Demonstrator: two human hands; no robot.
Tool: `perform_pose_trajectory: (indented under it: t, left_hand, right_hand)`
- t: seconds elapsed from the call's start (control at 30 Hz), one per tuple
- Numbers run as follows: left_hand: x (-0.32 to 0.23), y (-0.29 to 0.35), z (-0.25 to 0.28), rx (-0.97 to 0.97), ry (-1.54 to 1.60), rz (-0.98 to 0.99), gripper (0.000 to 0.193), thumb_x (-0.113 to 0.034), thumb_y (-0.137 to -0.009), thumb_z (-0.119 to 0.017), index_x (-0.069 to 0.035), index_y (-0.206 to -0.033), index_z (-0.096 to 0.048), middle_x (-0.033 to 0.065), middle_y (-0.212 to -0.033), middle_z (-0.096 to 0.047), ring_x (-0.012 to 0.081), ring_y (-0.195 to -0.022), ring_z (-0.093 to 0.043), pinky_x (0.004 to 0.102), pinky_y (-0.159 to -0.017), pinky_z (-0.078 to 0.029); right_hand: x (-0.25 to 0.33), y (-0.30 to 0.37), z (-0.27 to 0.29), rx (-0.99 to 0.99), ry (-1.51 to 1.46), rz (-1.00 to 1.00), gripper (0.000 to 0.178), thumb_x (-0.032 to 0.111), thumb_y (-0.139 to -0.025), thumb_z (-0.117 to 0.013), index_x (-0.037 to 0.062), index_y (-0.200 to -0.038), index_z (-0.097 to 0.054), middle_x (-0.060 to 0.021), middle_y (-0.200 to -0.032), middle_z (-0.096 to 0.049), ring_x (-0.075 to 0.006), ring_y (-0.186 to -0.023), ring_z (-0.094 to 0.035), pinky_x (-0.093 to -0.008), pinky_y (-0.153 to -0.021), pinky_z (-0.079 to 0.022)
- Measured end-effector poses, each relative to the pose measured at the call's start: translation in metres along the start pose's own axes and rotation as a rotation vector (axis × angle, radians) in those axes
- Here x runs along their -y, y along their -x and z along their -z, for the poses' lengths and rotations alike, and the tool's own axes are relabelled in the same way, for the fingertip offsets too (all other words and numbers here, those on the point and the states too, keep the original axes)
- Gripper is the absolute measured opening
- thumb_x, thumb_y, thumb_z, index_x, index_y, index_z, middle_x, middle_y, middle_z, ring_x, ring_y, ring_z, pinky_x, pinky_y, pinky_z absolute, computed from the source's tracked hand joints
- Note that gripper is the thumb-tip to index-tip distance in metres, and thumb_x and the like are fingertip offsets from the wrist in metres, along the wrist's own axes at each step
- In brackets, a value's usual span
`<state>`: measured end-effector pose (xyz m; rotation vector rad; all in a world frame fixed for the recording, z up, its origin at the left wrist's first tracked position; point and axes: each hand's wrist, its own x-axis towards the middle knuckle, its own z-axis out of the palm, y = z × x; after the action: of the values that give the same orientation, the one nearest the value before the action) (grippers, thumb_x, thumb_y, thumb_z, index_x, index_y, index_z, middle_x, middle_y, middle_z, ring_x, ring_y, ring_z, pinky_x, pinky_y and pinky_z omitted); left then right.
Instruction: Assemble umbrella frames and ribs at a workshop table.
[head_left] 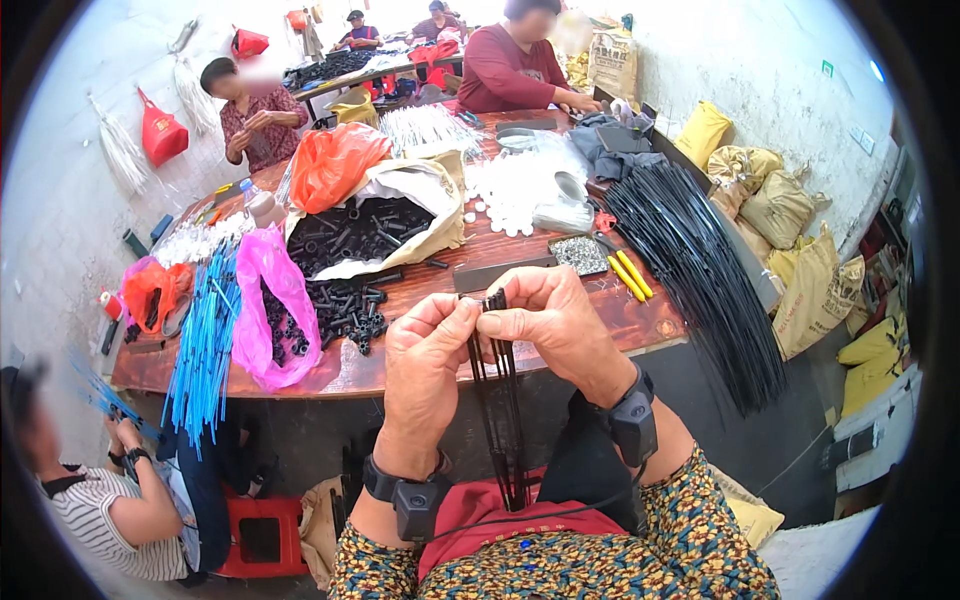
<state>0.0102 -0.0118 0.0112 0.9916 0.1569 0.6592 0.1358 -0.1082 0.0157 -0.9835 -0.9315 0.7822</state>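
Observation:
In front of my chest, both hands are raised and closed around the upper ends of several thin black rods [495, 420]. The rods hang down between my forearms toward my lap. My left hand [425, 345] pinches them from the left with thumb and forefinger. Close against it, my right hand [550, 315] grips the tops, where short dark ends stick up past the thumb. The fingers partly cover these ends, so I cannot tell how they are joined. Long black rods [695, 280] of a similar look lie in a large bundle at the table's right edge.
On the wooden table [430, 375] stand a sack of black tubular parts [365, 235], a pink bag [275, 300], blue rods [205, 330], a tray of small metal pieces [580, 255] and yellow-handled pliers [630, 277]. Co-workers sit around; one person [110, 510] is close on my left.

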Motion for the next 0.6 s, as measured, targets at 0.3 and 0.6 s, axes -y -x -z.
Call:
perform_pose_trajectory:
  t: [0.3, 0.6]
  left_hand:
    - [0.008, -0.003, 0.005, 0.029, 0.259, 0.118, 0.019, -0.024, -0.097, -0.058, -0.006, -0.092, -0.06, 0.0, -0.07, -0.056, 0.009, -0.058, -0.052, 0.0231, -0.047, -0.038]
    - [0.009, -0.006, -0.007, -0.118, 0.083, -0.108, 0.016, -0.017, -0.093, -0.063, -0.002, -0.085, -0.062, 0.0021, -0.066, -0.056, 0.0098, -0.053, -0.05, 0.0228, -0.045, -0.035]
  right_hand:
    - [-0.002, -0.002, 0.003, 0.15, -0.187, -0.029, 0.009, 0.003, -0.083, -0.071, -0.0035, -0.087, -0.066, -0.0108, -0.073, -0.068, -0.0157, -0.065, -0.067, -0.028, -0.06, -0.055]
    - [-0.007, -0.002, 0.006, -0.001, -0.015, 0.042, 0.011, 0.008, -0.082, -0.074, -0.0001, -0.081, -0.066, -0.0076, -0.07, -0.068, -0.0106, -0.063, -0.064, -0.0222, -0.055, -0.049]
